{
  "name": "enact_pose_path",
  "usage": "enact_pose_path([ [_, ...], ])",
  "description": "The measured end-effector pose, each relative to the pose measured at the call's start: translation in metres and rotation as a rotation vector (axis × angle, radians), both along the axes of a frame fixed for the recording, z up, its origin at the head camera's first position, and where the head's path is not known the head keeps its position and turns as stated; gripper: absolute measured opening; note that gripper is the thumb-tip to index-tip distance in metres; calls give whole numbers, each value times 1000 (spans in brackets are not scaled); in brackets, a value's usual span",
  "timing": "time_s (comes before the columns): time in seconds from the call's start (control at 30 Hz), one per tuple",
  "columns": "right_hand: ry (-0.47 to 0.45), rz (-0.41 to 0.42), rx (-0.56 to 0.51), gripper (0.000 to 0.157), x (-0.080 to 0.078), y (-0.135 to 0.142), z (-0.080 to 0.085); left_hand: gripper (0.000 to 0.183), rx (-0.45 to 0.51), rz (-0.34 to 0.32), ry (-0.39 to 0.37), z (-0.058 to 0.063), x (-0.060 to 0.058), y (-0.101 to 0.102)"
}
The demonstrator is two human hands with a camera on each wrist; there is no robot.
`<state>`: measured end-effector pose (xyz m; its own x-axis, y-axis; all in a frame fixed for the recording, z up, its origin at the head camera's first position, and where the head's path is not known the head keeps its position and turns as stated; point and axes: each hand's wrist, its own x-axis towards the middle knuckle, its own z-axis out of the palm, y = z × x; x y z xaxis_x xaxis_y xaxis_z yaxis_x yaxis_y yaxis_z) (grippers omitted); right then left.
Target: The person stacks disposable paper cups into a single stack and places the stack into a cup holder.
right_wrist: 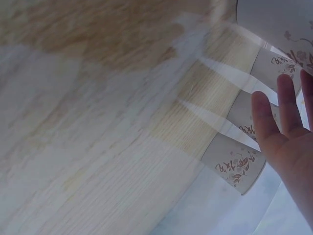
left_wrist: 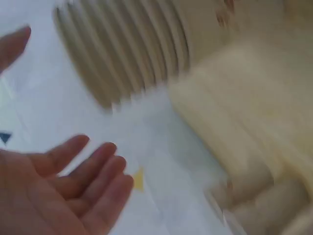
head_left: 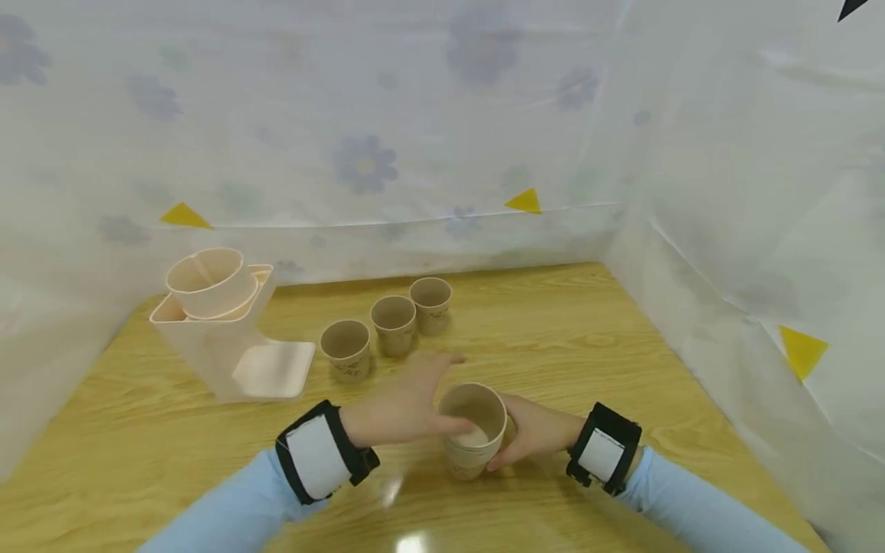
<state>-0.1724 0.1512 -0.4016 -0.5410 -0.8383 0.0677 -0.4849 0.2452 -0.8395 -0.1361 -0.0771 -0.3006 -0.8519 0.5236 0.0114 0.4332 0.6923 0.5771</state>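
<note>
A nested stack of paper cups (head_left: 465, 465) stands upright near the front of the wooden table. Several ridged rims of the stack (left_wrist: 122, 49) show close up in the left wrist view. My left hand (head_left: 404, 403) is at its left side, thumb and fingers spread; the left wrist view shows a gap between this hand (left_wrist: 63, 191) and the rims. On the other side, my right hand (head_left: 539, 430) is beside the stack, thumb toward the front. Straight fingers of the right hand (right_wrist: 293, 127) appear in the right wrist view; whether they touch the stack is unclear.
Three single paper cups, a near one (head_left: 346, 349), a middle one (head_left: 394, 326) and a far one (head_left: 431, 303), form a diagonal row behind my left hand. Left of them stands a cream dispenser-like stand (head_left: 228, 361) with a round cup-shaped top (head_left: 214, 288). Flowered white sheeting (head_left: 415, 115) encloses the table.
</note>
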Motion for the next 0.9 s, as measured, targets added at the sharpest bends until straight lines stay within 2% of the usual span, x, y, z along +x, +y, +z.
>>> enact_pose_path([
  [0.13,30,-21,-15,76,-1,3,1,72,-68,278,121,5,-31,-33],
  [0.2,28,-23,-16,76,-1,4,0,74,-131,386,131,2,-46,-53],
  [0.27,23,-21,-15,77,-1,3,0,79,-218,450,107,-4,-58,-70],
  [0.37,11,-19,-13,79,0,2,-3,87,-319,482,43,-15,-67,-87],
  [0.43,4,-18,-14,80,0,0,-4,87,-335,487,21,-22,-70,-92],
  [0.53,-2,-20,-13,80,0,0,-4,86,-322,495,11,-26,-73,-94],
  [0.73,5,-17,-18,81,-1,1,-4,84,-291,516,22,-28,-74,-94],
  [0.9,14,-19,-16,81,-1,-1,-4,85,-266,524,-11,-30,-76,-97],
])
